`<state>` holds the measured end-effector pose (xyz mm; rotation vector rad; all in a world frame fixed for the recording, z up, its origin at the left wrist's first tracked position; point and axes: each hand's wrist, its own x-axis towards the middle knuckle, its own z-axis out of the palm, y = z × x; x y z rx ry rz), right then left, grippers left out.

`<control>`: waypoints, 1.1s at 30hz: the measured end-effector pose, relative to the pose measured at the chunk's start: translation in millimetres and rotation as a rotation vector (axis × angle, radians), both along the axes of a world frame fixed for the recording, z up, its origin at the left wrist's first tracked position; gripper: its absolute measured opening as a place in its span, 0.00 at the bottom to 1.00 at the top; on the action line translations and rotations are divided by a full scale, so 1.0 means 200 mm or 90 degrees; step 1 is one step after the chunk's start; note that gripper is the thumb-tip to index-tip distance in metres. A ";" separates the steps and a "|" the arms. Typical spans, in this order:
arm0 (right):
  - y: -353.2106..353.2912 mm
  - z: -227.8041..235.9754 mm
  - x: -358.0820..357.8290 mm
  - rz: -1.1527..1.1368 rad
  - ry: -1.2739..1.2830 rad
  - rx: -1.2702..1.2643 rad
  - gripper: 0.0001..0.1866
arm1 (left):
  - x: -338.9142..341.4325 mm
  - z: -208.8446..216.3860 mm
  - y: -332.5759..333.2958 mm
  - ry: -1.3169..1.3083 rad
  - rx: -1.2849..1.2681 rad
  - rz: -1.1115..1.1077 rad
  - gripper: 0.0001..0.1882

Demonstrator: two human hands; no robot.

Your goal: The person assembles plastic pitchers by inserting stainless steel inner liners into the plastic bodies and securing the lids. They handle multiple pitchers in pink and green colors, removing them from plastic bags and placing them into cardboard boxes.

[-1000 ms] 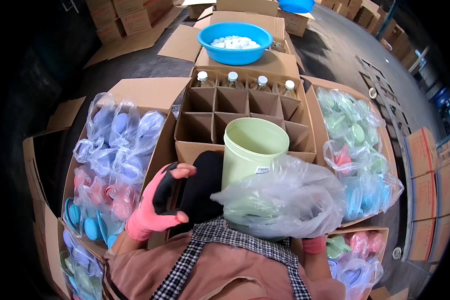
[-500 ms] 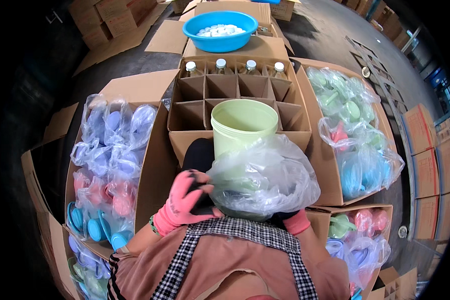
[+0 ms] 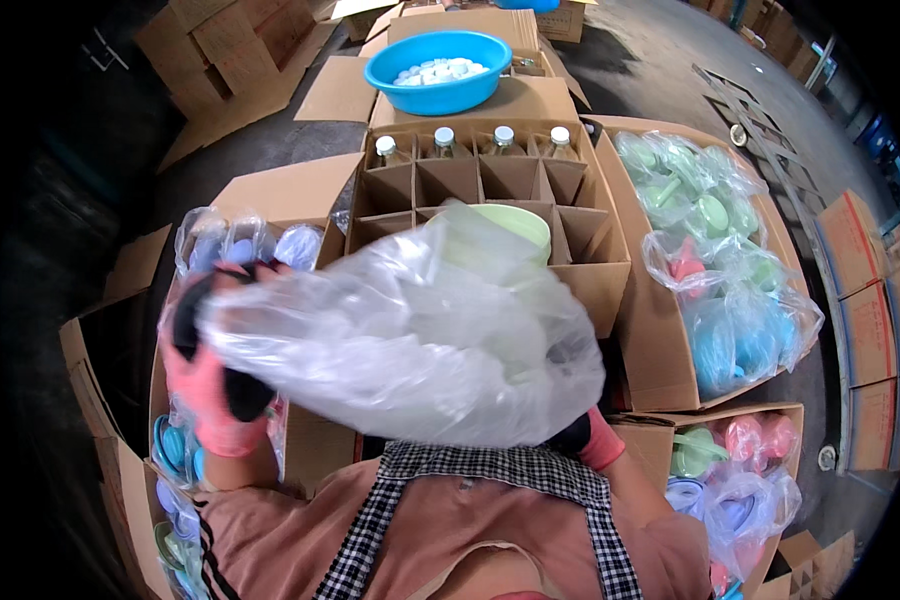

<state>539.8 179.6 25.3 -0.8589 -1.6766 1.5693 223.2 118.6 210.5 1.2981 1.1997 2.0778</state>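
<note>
My left hand [image 3: 215, 375], in a pink glove with black palm, is raised at the left, its fingers closed on the edge of a clear plastic bag [image 3: 400, 340]. The bag is stretched across my lap and partly covers a pale green plastic tub [image 3: 515, 220], whose round rim shows behind it. Low at the right, only the pink cuff and a dark bit of my right hand [image 3: 598, 440] show beside the bag; its fingers are hidden behind the film. Whether the tub is inside the bag I cannot tell.
Ahead stands a divided carton [image 3: 600, 280] with white-capped bottles [image 3: 503, 140] along its far row. Beyond it rests a blue basin [image 3: 435, 98] of white caps. Cartons of bagged coloured plastic parts flank me, including green ones [image 3: 710, 215] at right and lilac ones [image 3: 295, 245] at left.
My left hand has moved left and up, pulling the plastic bag out across the front of the tub. My right hand stays low at the right.
</note>
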 end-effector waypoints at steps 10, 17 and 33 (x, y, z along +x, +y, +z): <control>0.22 0.34 -0.06 0.128 0.405 -0.267 0.29 | 0.06 0.53 0.14 0.084 0.117 -0.385 0.21; 0.17 0.35 -0.53 0.252 0.062 0.118 0.37 | 0.05 0.69 0.08 0.144 0.184 -0.149 0.21; 0.06 0.08 -0.59 0.326 -0.192 -0.100 0.30 | -0.63 -0.96 0.18 0.793 -0.323 0.442 0.04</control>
